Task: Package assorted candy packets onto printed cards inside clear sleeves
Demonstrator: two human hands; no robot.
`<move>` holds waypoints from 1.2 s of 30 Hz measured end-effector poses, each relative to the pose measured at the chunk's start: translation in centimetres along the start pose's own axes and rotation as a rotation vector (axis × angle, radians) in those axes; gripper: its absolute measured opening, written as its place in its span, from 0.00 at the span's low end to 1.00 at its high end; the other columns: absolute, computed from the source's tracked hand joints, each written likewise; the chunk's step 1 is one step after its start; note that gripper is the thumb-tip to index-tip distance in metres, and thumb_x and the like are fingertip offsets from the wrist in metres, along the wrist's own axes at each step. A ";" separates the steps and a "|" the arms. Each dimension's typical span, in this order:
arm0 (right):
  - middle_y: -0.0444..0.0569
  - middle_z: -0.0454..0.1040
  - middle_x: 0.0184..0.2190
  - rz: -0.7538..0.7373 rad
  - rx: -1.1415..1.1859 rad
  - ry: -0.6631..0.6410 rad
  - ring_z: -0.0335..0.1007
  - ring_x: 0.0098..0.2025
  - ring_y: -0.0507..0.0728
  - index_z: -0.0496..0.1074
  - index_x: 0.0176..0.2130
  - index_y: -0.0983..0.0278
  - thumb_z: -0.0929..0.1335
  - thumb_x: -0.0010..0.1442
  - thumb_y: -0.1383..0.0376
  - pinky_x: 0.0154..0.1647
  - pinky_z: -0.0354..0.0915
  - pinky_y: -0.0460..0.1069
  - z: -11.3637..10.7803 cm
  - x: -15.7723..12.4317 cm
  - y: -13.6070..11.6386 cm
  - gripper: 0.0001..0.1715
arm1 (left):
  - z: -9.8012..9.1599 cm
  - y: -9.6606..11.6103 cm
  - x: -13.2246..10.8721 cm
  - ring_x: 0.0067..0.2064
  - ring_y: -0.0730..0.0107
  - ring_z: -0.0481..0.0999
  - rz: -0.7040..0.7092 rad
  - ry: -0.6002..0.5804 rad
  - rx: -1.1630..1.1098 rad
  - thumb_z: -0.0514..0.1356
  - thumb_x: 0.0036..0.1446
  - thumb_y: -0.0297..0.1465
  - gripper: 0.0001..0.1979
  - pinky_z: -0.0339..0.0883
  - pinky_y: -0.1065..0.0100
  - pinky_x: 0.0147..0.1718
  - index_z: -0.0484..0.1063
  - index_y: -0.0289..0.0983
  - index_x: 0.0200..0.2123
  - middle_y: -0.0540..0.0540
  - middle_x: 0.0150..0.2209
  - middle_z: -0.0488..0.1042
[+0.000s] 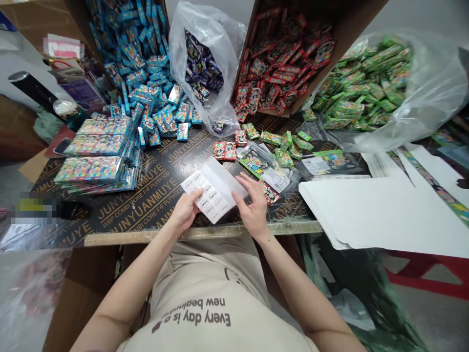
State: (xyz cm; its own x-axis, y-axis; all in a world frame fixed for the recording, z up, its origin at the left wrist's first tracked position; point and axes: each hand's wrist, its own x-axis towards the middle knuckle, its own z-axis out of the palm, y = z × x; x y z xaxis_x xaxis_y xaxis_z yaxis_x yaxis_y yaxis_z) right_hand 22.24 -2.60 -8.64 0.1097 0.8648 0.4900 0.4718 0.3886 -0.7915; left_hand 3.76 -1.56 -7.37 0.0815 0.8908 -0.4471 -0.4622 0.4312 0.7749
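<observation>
Holding a printed white sheet (198, 199) in your left hand (185, 211), you pinch it at its near edge, and it overlaps a translucent plastic sleeve (222, 180). Your right hand (252, 208) is loosely spread, its fingertips (238, 188) resting on the sleeve's right edge, with a red foil packet (269, 193) just beside it. Both sheet and sleeve sit in front of you over a black plywood tabletop (146, 195) printed with gold "JUNYUANMUYE" lettering.

Past your hands, a pair of red packets (224, 151) and scattered green packets (284, 146) lie on the board, along with flat clear bags (264, 164). To your left are stacked bundles of blue packets (97, 151), below a spilling heap of loose blue packets (146, 83) in a cardboard box. Further on stand a clear bag of purple packets (203, 63), a box of red packets (282, 63) and a clear bag of green packets (366, 83) — white card sheets (381, 210) lie to your right. Your beige apron (194, 313) reads "Every day is a new beginning".
</observation>
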 end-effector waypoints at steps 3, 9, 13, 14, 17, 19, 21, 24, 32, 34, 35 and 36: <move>0.53 0.75 0.47 0.236 0.204 -0.133 0.73 0.45 0.62 0.69 0.55 0.59 0.72 0.54 0.53 0.47 0.70 0.59 -0.8 0.9 0.9 0.32 | -0.6 0.3 -0.3 0.41 0.55 0.80 -0.086 -0.172 0.165 0.69 0.44 0.33 0.18 0.73 0.60 0.42 0.77 0.31 0.40 0.39 0.39 0.81; 0.52 0.76 0.44 0.374 0.482 0.005 0.75 0.41 0.59 0.57 0.63 0.59 0.73 0.52 0.53 0.44 0.71 0.55 -0.4 1.2 0.6 0.44 | -0.5 -0.5 0.0 0.31 0.68 0.79 0.016 -0.189 0.251 0.75 0.33 0.30 0.25 0.72 0.67 0.35 0.75 0.32 0.39 0.45 0.32 0.81; 0.52 0.76 0.45 0.398 0.473 -0.013 0.74 0.43 0.60 0.56 0.63 0.58 0.75 0.50 0.52 0.46 0.71 0.57 -0.7 0.8 1.4 0.47 | -1.4 0.4 0.7 0.24 0.73 0.75 0.196 0.007 0.243 0.75 0.30 0.30 0.29 0.71 0.71 0.29 0.72 0.33 0.38 0.52 0.23 0.77; 0.52 0.76 0.44 0.396 0.456 -0.041 0.74 0.43 0.60 0.58 0.62 0.58 0.75 0.49 0.52 0.47 0.70 0.57 -1.1 0.8 1.7 0.46 | -1.7 1.0 0.7 0.23 0.73 0.74 0.204 0.002 0.283 0.75 0.30 0.31 0.28 0.70 0.71 0.28 0.72 0.33 0.38 0.53 0.22 0.77; 0.52 0.75 0.47 0.360 0.452 -0.117 0.72 0.47 0.60 0.63 0.58 0.56 0.74 0.49 0.47 0.50 0.68 0.57 -2.4 1.3 2.6 0.42 | -2.0 2.8 0.5 0.22 0.72 0.74 0.159 -0.137 0.495 0.74 0.31 0.31 0.26 0.69 0.71 0.27 0.73 0.32 0.37 0.52 0.21 0.76; 0.52 0.73 0.50 0.336 0.508 -0.235 0.72 0.46 0.59 0.62 0.59 0.54 0.74 0.48 0.45 0.48 0.69 0.55 -3.1 1.7 2.6 0.44 | -1.6 3.6 0.2 0.22 0.72 0.74 0.125 -0.247 0.645 0.73 0.33 0.30 0.24 0.68 0.71 0.25 0.73 0.33 0.38 0.51 0.21 0.76; 0.50 0.74 0.49 0.308 0.526 -0.357 0.73 0.43 0.57 0.62 0.59 0.54 0.76 0.44 0.47 0.44 0.70 0.53 -3.5 2.2 2.0 0.47 | -0.9 3.8 -0.1 0.22 0.72 0.73 0.135 -0.307 0.760 0.72 0.35 0.30 0.21 0.66 0.72 0.24 0.74 0.33 0.36 0.52 0.20 0.75; 0.47 0.77 0.40 0.295 0.429 -0.414 0.71 0.35 0.54 0.71 0.53 0.57 0.77 0.45 0.56 0.37 0.68 0.49 -3.7 2.7 0.7 0.36 | 0.2 3.8 -0.3 0.23 0.74 0.71 0.244 -0.269 0.821 0.71 0.36 0.31 0.14 0.63 0.74 0.24 0.73 0.33 0.28 0.51 0.21 0.74; 0.42 0.70 0.22 0.437 0.392 -0.339 0.64 0.24 0.51 0.72 0.28 0.64 0.73 0.48 0.57 0.26 0.61 0.46 -3.2 2.3 -0.7 0.14 | 1.3 4.6 -0.9 0.21 0.78 0.61 0.384 -0.137 0.836 0.64 0.46 0.41 0.15 0.52 0.74 0.20 0.74 0.32 0.22 0.52 0.18 0.67; 0.42 0.68 0.21 0.432 0.383 -0.366 0.63 0.23 0.51 0.70 0.28 0.64 0.72 0.51 0.53 0.25 0.60 0.46 -3.0 2.2 -0.1 0.17 | 0.9 4.5 -0.5 0.20 0.78 0.61 0.351 -0.146 0.841 0.63 0.45 0.42 0.16 0.51 0.74 0.20 0.73 0.32 0.22 0.52 0.18 0.67; 0.43 0.68 0.22 0.403 0.355 -0.374 0.63 0.24 0.51 0.70 0.29 0.64 0.70 0.54 0.51 0.26 0.60 0.46 -3.1 2.2 0.4 0.18 | 0.5 4.4 -0.1 0.20 0.78 0.61 0.331 -0.145 0.841 0.64 0.45 0.42 0.17 0.51 0.74 0.20 0.73 0.32 0.22 0.52 0.17 0.67; 0.44 0.70 0.24 0.358 0.302 -0.367 0.65 0.26 0.52 0.70 0.31 0.64 0.68 0.56 0.50 0.28 0.62 0.47 -3.3 2.2 1.0 0.19 | -0.1 4.3 0.4 0.20 0.78 0.61 0.312 -0.134 0.835 0.64 0.43 0.43 0.17 0.51 0.74 0.20 0.73 0.32 0.22 0.51 0.17 0.67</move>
State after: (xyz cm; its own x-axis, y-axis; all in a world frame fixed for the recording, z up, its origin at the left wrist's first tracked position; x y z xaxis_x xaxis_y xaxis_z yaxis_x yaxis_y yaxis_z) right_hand 25.79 -1.36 -7.15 -0.1189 0.9912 0.0576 0.1856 0.0792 -0.9794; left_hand 1.76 0.66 -4.26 0.1860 0.9716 -0.1466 0.3068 0.0843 0.9480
